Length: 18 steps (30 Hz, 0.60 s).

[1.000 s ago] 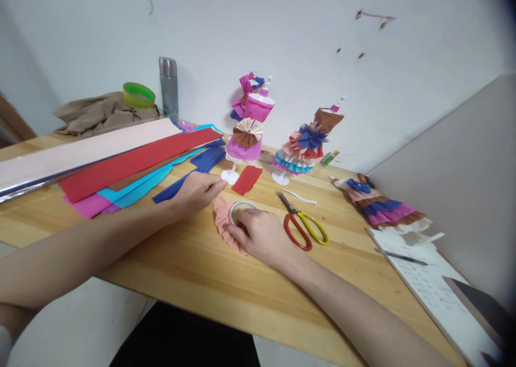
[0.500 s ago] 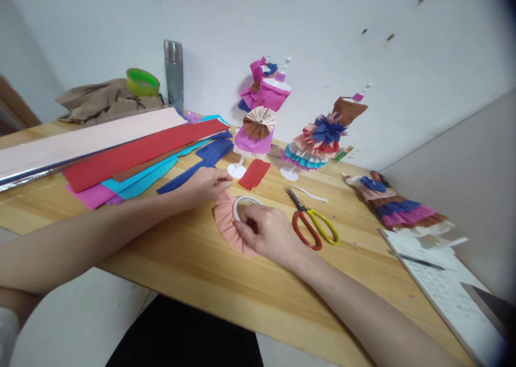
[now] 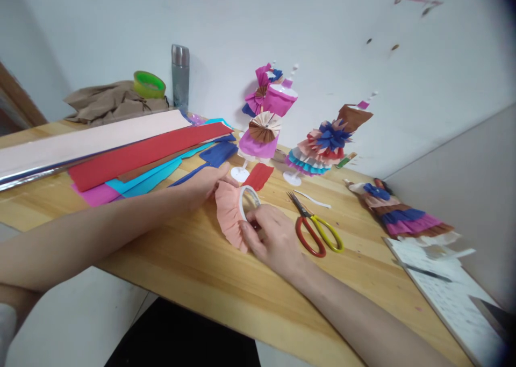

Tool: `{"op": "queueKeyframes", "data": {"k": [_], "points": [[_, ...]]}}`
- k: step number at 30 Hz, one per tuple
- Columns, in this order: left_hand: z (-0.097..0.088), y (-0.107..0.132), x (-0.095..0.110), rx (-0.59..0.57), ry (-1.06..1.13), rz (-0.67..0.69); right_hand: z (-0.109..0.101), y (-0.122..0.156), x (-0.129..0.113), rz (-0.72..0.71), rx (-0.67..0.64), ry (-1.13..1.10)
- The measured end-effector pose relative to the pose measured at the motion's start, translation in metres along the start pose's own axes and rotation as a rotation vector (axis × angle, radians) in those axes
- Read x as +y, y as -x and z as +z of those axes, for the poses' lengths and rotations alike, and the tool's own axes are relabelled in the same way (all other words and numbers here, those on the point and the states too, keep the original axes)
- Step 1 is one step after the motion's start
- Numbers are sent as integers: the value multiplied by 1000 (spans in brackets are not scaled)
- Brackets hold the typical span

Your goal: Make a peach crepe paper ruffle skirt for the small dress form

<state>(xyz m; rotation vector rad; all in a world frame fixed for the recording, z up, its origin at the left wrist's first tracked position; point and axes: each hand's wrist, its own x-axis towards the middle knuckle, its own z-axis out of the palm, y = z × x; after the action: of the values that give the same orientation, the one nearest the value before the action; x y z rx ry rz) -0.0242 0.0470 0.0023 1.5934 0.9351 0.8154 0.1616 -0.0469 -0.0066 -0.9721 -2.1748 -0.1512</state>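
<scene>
A peach crepe paper ruffle [image 3: 228, 214] fans out around the left side of a white tape ring [image 3: 242, 201], tilted up from the table. My right hand [image 3: 276, 240] is closed on the ring's near side, with fingers inside its opening and the thumb on the gathered paper. At the ruffle's far edge, my left hand [image 3: 206, 185] pinches the paper; its fingertips are partly hidden. Scissors [image 3: 310, 219] with one red and one yellow handle lie just right of my right hand. A red crepe paper piece [image 3: 258, 177] lies behind the ring.
Two small dress forms [image 3: 260, 144] [image 3: 310, 162] in crepe paper dresses stand at the back. Crepe paper strips [image 3: 149, 157] cover the left side. A flask [image 3: 180, 79] and green tape roll [image 3: 149, 85] are behind. A dressed doll [image 3: 407, 211] and written sheet [image 3: 435, 286] lie right.
My left hand has come down onto the ruffle's far edge and pinches it. The ring and ruffle have tipped up from lying flatter. The whole view has shifted slightly.
</scene>
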Motion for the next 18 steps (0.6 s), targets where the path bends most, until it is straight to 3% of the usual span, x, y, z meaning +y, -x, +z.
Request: {"op": "queueKeyframes", "data": {"k": [3, 6, 13, 18], "points": [[1, 2, 5, -35, 420, -240, 2, 1, 2, -65, 50, 79], [5, 7, 15, -143, 607, -343, 2, 0, 5, -68, 81, 115], [19, 23, 20, -433, 637, -184, 4, 0, 9, -49, 92, 133], [19, 23, 10, -402, 611, -206, 7, 2, 11, -84, 71, 178]]}}
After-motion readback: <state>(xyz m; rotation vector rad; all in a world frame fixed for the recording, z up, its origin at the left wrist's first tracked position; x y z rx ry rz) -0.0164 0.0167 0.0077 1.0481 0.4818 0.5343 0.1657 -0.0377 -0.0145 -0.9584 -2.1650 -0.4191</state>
